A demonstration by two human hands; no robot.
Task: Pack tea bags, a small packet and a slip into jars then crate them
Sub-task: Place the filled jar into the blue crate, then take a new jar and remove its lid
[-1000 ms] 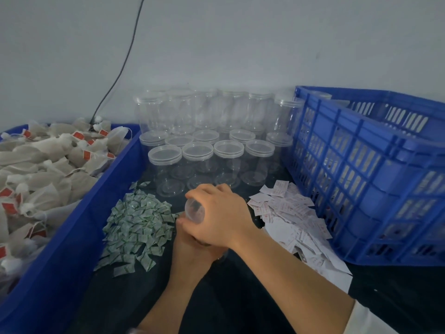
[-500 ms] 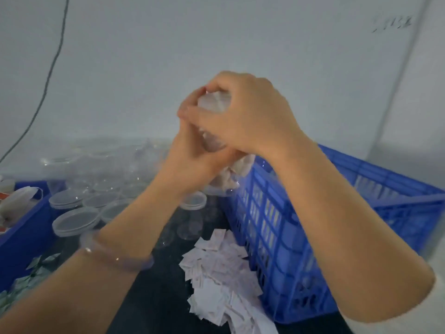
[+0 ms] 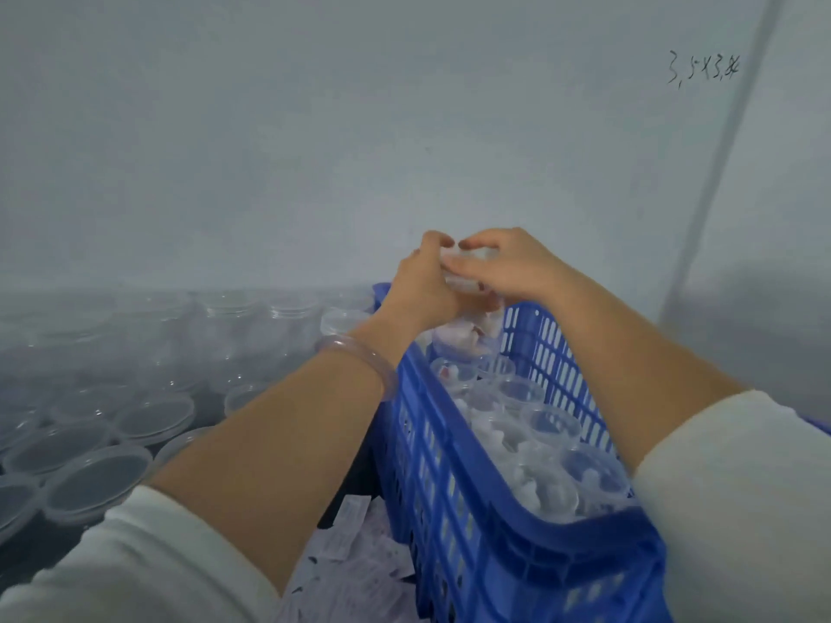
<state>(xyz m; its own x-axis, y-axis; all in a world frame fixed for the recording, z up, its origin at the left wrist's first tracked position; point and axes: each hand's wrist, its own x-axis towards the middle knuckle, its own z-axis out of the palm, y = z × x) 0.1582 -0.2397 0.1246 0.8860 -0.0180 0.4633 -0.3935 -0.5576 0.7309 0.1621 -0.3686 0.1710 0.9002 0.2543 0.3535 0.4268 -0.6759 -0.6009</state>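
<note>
A clear jar (image 3: 463, 328) filled with tea bags hangs over the far end of the blue crate (image 3: 508, 528). My left hand (image 3: 418, 285) grips the jar's side, and my right hand (image 3: 508, 267) curls over its lid. Inside the crate stand several closed jars (image 3: 548, 447) with white contents. White paper slips (image 3: 355, 559) lie on the dark table beside the crate's left wall. The small packets and the loose tea bags are out of view.
Many empty clear jars (image 3: 234, 326) with lids stand at the left, with several loose lids (image 3: 94, 478) in front of them. A pale wall rises close behind the crate, with handwritten numbers (image 3: 703, 69) at the upper right.
Both hands lifted the filled jar from the table in front of me and carried it right, over the crate's far end. My view swung right, away from the tea bag bin and packets.
</note>
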